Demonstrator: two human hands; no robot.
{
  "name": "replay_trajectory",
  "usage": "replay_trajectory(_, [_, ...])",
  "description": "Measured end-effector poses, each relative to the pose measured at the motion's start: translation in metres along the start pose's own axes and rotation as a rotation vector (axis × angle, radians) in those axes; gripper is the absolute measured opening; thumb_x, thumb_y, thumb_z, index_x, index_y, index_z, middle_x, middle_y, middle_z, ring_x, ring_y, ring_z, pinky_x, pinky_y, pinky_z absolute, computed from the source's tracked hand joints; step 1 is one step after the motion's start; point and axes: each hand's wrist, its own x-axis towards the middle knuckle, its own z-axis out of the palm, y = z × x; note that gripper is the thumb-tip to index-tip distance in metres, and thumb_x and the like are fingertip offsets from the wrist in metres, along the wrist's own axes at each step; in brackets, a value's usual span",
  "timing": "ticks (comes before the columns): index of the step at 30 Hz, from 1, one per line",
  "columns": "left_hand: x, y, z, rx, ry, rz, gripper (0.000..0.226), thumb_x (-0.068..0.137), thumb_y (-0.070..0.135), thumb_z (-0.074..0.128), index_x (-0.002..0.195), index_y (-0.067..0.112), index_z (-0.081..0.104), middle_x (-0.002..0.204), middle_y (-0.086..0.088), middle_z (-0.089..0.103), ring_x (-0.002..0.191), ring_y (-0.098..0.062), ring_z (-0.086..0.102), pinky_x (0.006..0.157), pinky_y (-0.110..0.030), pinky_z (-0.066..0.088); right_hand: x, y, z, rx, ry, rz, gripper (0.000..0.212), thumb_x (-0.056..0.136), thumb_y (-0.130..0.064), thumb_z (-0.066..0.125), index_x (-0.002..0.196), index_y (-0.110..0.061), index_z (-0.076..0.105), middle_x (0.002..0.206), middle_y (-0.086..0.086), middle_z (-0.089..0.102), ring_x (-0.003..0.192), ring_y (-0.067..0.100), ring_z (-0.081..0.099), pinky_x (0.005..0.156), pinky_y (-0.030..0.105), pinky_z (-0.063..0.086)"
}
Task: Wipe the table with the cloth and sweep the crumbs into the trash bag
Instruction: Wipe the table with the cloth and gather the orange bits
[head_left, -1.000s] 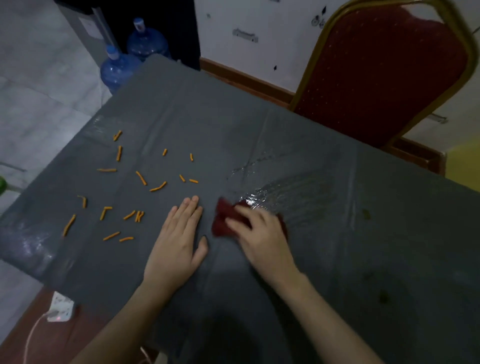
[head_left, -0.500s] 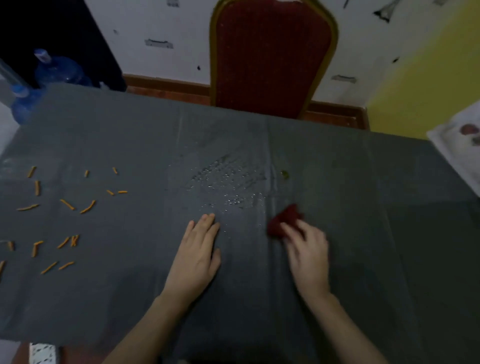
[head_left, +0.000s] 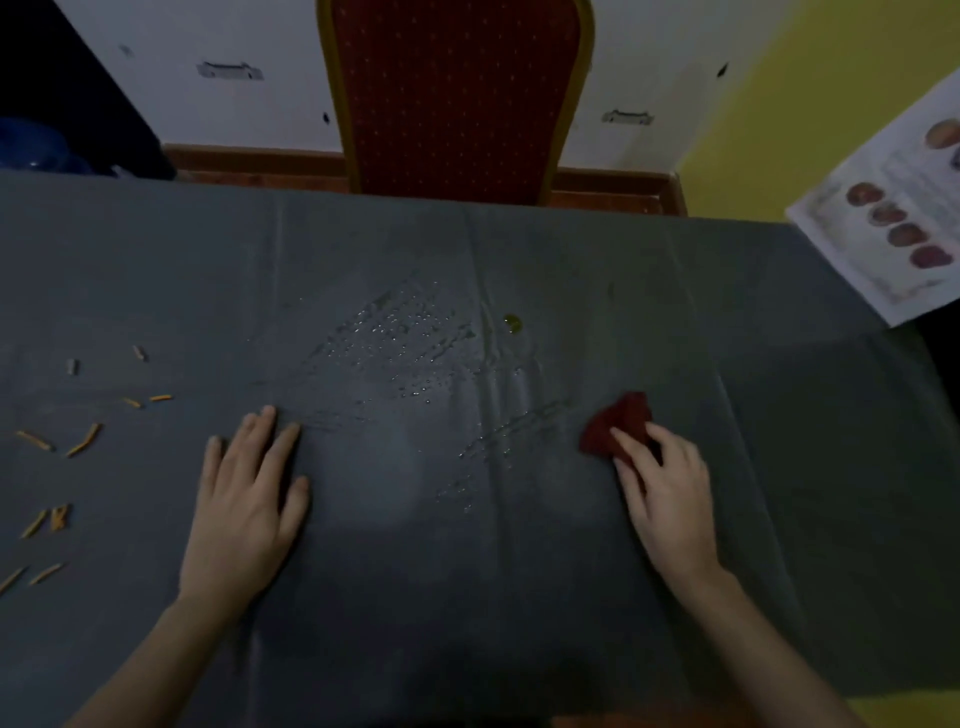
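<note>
Right hand (head_left: 670, 493) fingers pressed on crumpled dark-red cloth (head_left: 615, 423); left hand (head_left: 244, 499) flat, fingers spread, on grey-covered table (head_left: 519, 597). No legible text.

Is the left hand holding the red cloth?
No, the left hand lies flat and empty on the table; the cloth is under the right hand.

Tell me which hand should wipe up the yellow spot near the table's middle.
Right. The right hand already presses the red cloth on the table, and the yellow spot lies nearer it. The left hand rests flat and bare beside the crumbs.
</note>
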Motion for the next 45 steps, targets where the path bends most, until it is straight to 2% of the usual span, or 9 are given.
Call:
replay_trajectory(7, [0.000, -0.002, -0.001, -0.010, 0.000, 0.007, 0.056, 0.094, 0.034, 0.030, 0.142, 0.008, 0.043, 0.157, -0.011, 0.030, 0.146, -0.026, 0.023, 0.121, -0.049, 0.013, -0.011, -0.158, 0.041, 0.192, -0.036, -0.466, 0.033, 0.079, -0.017, 0.067, 0.112, -0.020, 0.069, 0.111, 0.009, 0.066, 0.095, 0.026, 0.061, 0.081, 0.036, 0.051])
replay_trajectory(11, [0.001, -0.003, 0.000, -0.019, 0.006, 0.017, 0.055, 0.094, 0.034, 0.031, 0.142, 0.008, 0.043, 0.156, -0.011, 0.031, 0.146, -0.025, 0.024, 0.120, -0.049, 0.015, 0.008, -0.154, 0.038, 0.222, -0.078, -0.711, 0.026, 0.082, -0.016, 0.069, 0.107, -0.024, 0.070, 0.112, 0.004, 0.068, 0.092, 0.024, 0.062, 0.077, 0.034, 0.050])
replay_trajectory(18, [0.002, -0.005, 0.002, -0.012, 0.015, 0.017, 0.055, 0.094, 0.033, 0.033, 0.142, 0.008, 0.044, 0.155, -0.011, 0.032, 0.146, -0.024, 0.024, 0.120, -0.050, 0.016, 0.067, -0.013, 0.007, -0.003, -0.004, -0.139, 0.035, 0.082, -0.012, 0.073, 0.116, -0.017, 0.068, 0.115, 0.015, 0.062, 0.097, 0.036, 0.059, 0.079, 0.045, 0.047])
replay_trajectory(22, [0.001, -0.006, 0.002, -0.018, 0.024, 0.019, 0.054, 0.094, 0.032, 0.034, 0.139, 0.006, 0.047, 0.153, -0.013, 0.035, 0.144, -0.026, 0.029, 0.119, -0.051, 0.019, 0.074, -0.067, 0.027, 0.019, 0.088, 0.187, 0.024, 0.089, -0.017, 0.064, 0.112, -0.014, 0.068, 0.113, 0.018, 0.059, 0.095, 0.037, 0.055, 0.081, 0.045, 0.045])
replay_trajectory(27, [0.002, -0.005, 0.001, -0.024, 0.039, 0.029, 0.053, 0.093, 0.031, 0.035, 0.137, 0.005, 0.050, 0.152, -0.013, 0.038, 0.143, -0.027, 0.030, 0.119, -0.050, 0.020, 0.054, -0.183, 0.047, 0.205, -0.027, -0.321, 0.030, 0.074, -0.015, 0.076, 0.104, -0.019, 0.071, 0.107, 0.011, 0.065, 0.088, 0.031, 0.062, 0.073, 0.037, 0.051])
replay_trajectory(30, [0.003, -0.006, 0.002, -0.030, 0.045, 0.031, 0.053, 0.092, 0.031, 0.036, 0.136, 0.005, 0.051, 0.152, -0.011, 0.038, 0.143, -0.025, 0.030, 0.119, -0.049, 0.019, 0.059, -0.172, 0.043, 0.204, -0.116, -0.640, 0.030, 0.078, -0.018, 0.074, 0.106, -0.025, 0.070, 0.109, 0.005, 0.067, 0.089, 0.026, 0.063, 0.071, 0.034, 0.050])
replay_trajectory(37, [0.003, -0.009, 0.004, -0.045, 0.049, 0.046, 0.054, 0.092, 0.034, 0.035, 0.136, 0.007, 0.052, 0.154, -0.008, 0.035, 0.144, -0.021, 0.028, 0.119, -0.047, 0.019, 0.137, -0.044, 0.032, 0.005, 0.044, -0.099, 0.029, 0.088, -0.018, 0.065, 0.117, -0.018, 0.067, 0.113, 0.014, 0.060, 0.098, 0.034, 0.057, 0.079, 0.042, 0.045])
replay_trajectory(41, [0.002, -0.010, 0.004, -0.036, 0.032, 0.044, 0.055, 0.094, 0.037, 0.031, 0.137, 0.008, 0.051, 0.155, -0.007, 0.033, 0.145, -0.019, 0.027, 0.119, -0.047, 0.019, 0.163, -0.068, 0.046, 0.050, 0.130, 0.171, 0.024, 0.094, -0.020, 0.058, 0.115, -0.013, 0.066, 0.111, 0.016, 0.056, 0.100, 0.033, 0.053, 0.087, 0.043, 0.044])
replay_trajectory(45, [0.004, -0.009, 0.002, -0.017, 0.010, 0.041, 0.061, 0.099, 0.045, 0.019, 0.138, 0.009, 0.049, 0.155, -0.006, 0.033, 0.145, -0.019, 0.025, 0.119, -0.045, 0.016, 0.140, -0.146, 0.058, 0.199, 0.067, -0.088, 0.024, 0.085, -0.017, 0.069, 0.108, -0.015, 0.071, 0.107, 0.015, 0.061, 0.091, 0.034, 0.058, 0.079, 0.042, 0.049])
